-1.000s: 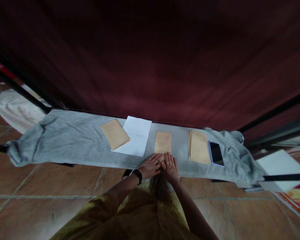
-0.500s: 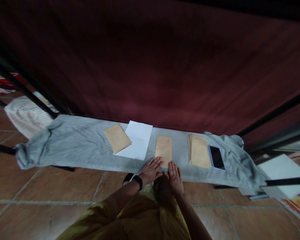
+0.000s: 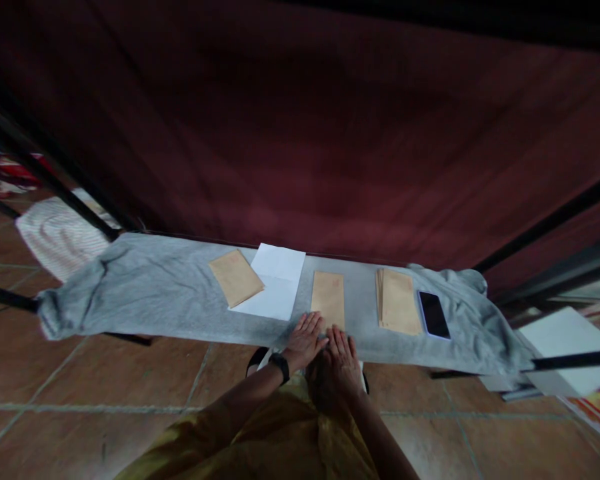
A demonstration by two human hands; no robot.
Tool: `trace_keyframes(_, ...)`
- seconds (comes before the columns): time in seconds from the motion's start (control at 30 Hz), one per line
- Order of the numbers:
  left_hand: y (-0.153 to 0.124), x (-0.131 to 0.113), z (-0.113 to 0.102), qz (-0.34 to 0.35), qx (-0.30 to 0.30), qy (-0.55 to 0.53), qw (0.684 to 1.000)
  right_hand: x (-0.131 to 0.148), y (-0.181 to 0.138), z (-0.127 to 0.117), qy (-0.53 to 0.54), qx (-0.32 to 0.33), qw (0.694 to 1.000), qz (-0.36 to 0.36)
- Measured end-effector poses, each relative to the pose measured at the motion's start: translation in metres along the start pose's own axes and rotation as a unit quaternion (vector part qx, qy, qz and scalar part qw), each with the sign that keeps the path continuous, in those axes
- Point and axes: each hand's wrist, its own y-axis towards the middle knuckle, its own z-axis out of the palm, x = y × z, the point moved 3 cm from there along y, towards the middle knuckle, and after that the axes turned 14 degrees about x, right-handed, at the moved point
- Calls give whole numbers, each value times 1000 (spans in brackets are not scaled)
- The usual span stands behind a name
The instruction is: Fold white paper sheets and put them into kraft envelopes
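My left hand point(image 3: 305, 339) lies flat with fingers stretched out at the near edge of a grey cloth point(image 3: 150, 293), its fingertips at the lower corner of a single brown envelope point(image 3: 328, 297). A black watch sits on that wrist. My right hand point(image 3: 342, 357) lies flat beside it, fingers out, just below the same envelope. Neither hand holds anything. Left of the envelope a white sheet point(image 3: 276, 288) lies partly under another brown envelope point(image 3: 235, 277). To the right sits a stack of brown envelopes point(image 3: 398, 301).
A dark phone point(image 3: 433, 315) lies right of the stack on the cloth. A dark red curtain point(image 3: 330, 147) hangs behind. Black metal bars point(image 3: 55, 180) cross at left and right. White boards point(image 3: 560, 340) sit at the right; striped fabric point(image 3: 55, 233) lies at left on the tiled floor.
Both hands slid back toward me, off the middle envelope to the cloth's near edge. The view tilted a little, so the cloth appears lower.
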Motion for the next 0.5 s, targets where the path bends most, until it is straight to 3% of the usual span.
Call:
trace_keyframes(0.23,40,-5,-3,-5,37,-23,999,8,1,1,-7,-3,1000,6)
trace_keyframes(0.5,83,8,3,-24,26,0,999,5,2,6,-9,-3,1000,7)
